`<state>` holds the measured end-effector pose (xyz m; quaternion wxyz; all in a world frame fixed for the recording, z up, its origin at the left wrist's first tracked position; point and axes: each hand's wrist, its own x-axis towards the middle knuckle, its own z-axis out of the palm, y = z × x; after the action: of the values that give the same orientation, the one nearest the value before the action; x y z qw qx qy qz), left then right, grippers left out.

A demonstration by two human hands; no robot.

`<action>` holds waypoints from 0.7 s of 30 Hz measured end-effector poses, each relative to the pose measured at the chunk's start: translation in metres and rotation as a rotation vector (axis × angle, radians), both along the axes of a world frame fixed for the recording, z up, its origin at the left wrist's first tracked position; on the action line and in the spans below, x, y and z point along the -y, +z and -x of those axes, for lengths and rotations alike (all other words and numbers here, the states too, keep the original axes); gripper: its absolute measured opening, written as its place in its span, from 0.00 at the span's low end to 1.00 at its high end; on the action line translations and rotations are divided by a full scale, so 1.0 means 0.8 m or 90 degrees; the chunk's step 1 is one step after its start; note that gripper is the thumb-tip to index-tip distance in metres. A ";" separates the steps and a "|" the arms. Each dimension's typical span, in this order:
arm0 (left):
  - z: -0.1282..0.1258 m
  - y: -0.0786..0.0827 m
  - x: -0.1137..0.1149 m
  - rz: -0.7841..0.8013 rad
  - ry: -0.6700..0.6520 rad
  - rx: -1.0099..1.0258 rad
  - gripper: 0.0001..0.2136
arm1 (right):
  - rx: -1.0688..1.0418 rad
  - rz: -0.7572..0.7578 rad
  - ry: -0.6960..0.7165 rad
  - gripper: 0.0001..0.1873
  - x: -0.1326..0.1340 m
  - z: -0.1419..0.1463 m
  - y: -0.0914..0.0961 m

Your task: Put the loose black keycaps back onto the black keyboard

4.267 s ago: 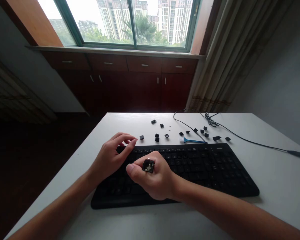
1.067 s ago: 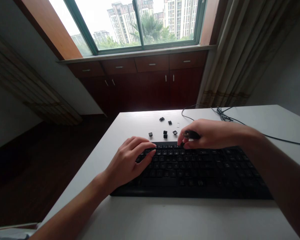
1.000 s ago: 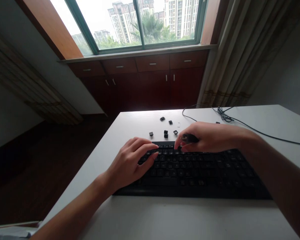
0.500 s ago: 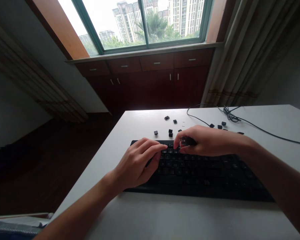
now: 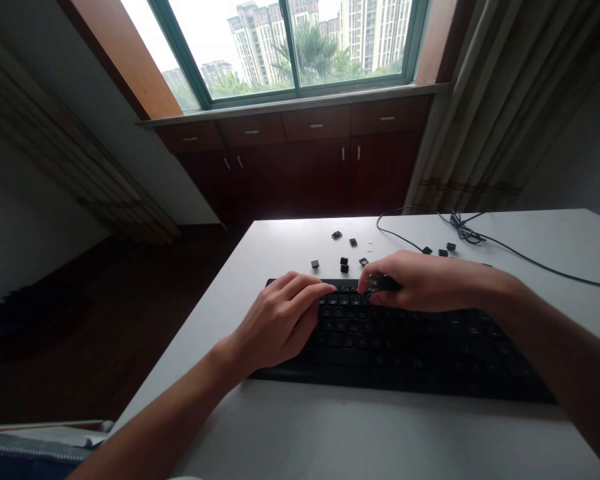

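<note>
A black keyboard point(image 5: 330, 375) lies across the white table under both hands. My left hand point(image 5: 280, 319) rests over its left part, fingers stretched, the index fingertip on the upper key rows. Over the upper rows, to the right of that fingertip, my right hand point(image 5: 415, 279) is closed around a small black keycap puller point(image 5: 384, 283) with a shiny, see-through-looking end. Its index fingertip and thumb are near the keys; whether the puller grips a key I cannot tell. Behind the keyboard lie loose black keycaps, among them a single keycap point(image 5: 315, 265) and a keycap pair point(image 5: 344, 265).
A black cable point(image 5: 535, 257) runs over the white table point(image 5: 300, 427) from a coil at the back right. More keycaps point(image 5: 443, 253) lie beside it, and a thin wire piece point(image 5: 370, 247) lies farther left. Dark red cabinets point(image 5: 300, 173) stand beyond the table below a window.
My right hand has shifted slightly to the right with the puller, away from my left fingertip. A keycap behind it shows more fully. The view has shifted a little.
</note>
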<state>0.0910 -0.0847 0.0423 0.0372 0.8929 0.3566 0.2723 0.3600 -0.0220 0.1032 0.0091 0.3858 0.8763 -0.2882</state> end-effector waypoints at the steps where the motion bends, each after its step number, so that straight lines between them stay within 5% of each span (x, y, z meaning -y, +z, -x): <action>1: 0.000 0.000 0.000 0.001 0.003 -0.004 0.17 | 0.004 0.000 -0.002 0.11 0.000 0.000 0.000; 15: -0.001 0.002 0.000 0.014 0.046 -0.039 0.14 | 0.040 -0.037 -0.017 0.10 -0.004 0.001 -0.010; 21: 0.000 0.006 0.049 0.045 0.149 -0.109 0.15 | -0.010 -0.137 -0.044 0.12 0.010 -0.005 -0.031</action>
<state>0.0906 -0.1237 0.0472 0.0064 0.8633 0.4695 0.1852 0.3642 -0.0300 0.0786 -0.0491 0.4120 0.8885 -0.1958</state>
